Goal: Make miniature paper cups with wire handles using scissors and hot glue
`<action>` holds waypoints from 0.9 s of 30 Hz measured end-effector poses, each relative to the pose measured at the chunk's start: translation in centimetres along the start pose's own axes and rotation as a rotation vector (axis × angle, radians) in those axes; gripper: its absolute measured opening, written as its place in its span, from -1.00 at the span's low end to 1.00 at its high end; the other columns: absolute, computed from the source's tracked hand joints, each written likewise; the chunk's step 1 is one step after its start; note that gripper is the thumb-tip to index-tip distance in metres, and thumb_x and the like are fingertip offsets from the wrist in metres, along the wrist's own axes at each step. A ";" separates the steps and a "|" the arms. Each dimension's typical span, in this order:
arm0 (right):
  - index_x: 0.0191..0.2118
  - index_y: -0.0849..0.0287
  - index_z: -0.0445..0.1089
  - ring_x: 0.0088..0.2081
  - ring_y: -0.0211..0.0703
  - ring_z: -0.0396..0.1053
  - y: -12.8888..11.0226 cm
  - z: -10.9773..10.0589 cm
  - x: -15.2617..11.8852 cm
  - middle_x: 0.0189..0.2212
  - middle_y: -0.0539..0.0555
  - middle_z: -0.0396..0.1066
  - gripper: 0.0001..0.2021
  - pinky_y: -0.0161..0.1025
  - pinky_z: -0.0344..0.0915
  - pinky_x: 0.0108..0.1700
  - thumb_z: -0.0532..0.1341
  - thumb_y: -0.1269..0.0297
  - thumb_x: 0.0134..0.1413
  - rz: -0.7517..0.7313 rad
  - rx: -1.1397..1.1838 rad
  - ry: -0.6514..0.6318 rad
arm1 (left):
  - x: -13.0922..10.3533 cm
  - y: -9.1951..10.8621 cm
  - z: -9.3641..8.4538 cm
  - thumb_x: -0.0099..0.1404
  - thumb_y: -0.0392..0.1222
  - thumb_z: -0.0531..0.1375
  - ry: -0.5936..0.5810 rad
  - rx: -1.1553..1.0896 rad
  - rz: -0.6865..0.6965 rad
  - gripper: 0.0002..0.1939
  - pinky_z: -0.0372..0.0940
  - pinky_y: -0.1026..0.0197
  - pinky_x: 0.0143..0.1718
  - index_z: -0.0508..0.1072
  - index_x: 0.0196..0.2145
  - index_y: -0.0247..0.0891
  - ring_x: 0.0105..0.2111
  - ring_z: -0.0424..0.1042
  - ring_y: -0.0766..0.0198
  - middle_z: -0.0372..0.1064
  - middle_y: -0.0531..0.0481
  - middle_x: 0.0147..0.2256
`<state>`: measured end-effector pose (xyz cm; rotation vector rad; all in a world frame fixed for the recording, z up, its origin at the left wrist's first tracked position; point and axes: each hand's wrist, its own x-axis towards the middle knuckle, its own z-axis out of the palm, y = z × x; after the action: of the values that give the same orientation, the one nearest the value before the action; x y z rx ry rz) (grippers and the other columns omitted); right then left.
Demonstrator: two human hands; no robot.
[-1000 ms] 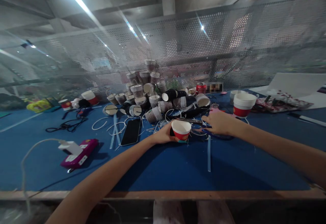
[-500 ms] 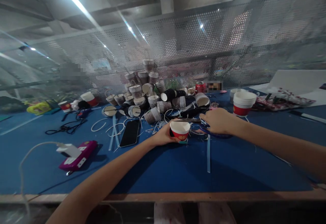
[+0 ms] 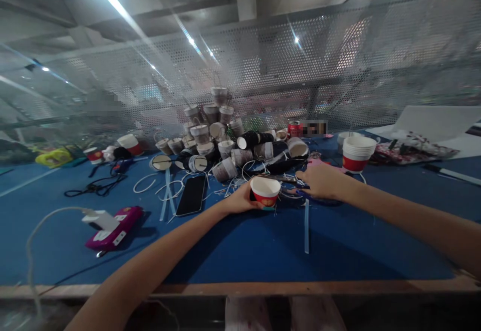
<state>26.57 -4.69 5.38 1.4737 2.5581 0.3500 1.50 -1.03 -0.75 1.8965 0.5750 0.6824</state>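
A red-and-white paper cup (image 3: 266,193) stands out in front of me, its mouth facing up and slightly toward me. My left hand (image 3: 243,198) is closed around the cup's left side. To the right, my right hand (image 3: 319,180) grips a pair of scissors (image 3: 280,178) with dark handles. The blades point left and lie at the cup's far rim; whether they cut into it I cannot tell. Below the scissors a pale flat strip (image 3: 307,228) lies on the blue tabletop.
Beyond my hands lies a heap of wrapped cups (image 3: 224,170), stacked higher at the back. A black phone (image 3: 191,195) and a purple power strip (image 3: 114,228) with a white charger are at left. Stacked paper cups (image 3: 356,153) and a red can (image 3: 294,129) stand at right.
My right hand and the scissors have shifted slightly, and the blades look more closed. The cup stays in my left hand at nearly the same spot.
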 end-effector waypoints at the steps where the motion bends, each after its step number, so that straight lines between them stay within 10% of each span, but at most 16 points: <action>1: -0.17 0.33 0.36 -0.34 0.09 0.43 0.0 0.0 0.0 -0.39 0.33 0.46 -0.53 -0.17 0.22 -0.41 -0.07 0.02 0.13 -0.005 -0.011 0.008 | 0.0 0.0 0.0 -0.10 -0.18 0.37 -0.011 -0.014 -0.006 -0.18 0.12 0.00 0.07 0.13 0.09 -0.30 0.07 0.22 0.01 0.21 -0.27 0.08; 12: -0.01 0.30 0.29 -0.30 0.05 0.42 -0.6 -1.1 0.8 -0.27 0.30 0.45 -0.61 -0.18 0.23 -0.40 0.04 0.31 0.01 -0.013 -0.005 0.000 | 0.1 0.3 -0.4 -0.09 -0.17 0.37 -0.102 -0.094 -0.064 -0.18 0.12 -0.03 0.07 0.12 0.10 -0.28 0.09 0.20 -0.01 0.18 -0.28 0.10; 20: -0.15 0.31 0.37 -0.29 0.09 0.42 -0.2 -0.1 1.2 -0.34 0.33 0.45 -0.48 -0.16 0.24 -0.39 -0.11 -0.03 0.14 0.012 0.069 0.010 | 0.2 -0.1 -0.5 -0.09 -0.17 0.36 -0.112 -0.042 -0.080 -0.17 0.12 -0.03 0.07 0.11 0.11 -0.30 0.07 0.21 0.00 0.19 -0.28 0.08; 27: -0.19 0.28 0.37 -0.26 0.11 0.41 1.0 -0.2 0.7 -0.27 0.31 0.44 -0.49 -0.16 0.23 -0.37 -0.10 -0.05 0.11 0.448 0.220 0.107 | -0.3 -0.1 -0.1 -0.10 -0.08 0.36 0.052 0.248 0.069 -0.01 -0.03 -0.04 0.17 -0.05 0.20 -0.27 0.15 0.08 -0.02 0.04 -0.28 0.16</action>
<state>27.04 -3.64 5.86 2.1678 2.3840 0.2105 1.21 -1.12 -0.82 2.1424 0.6545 0.7333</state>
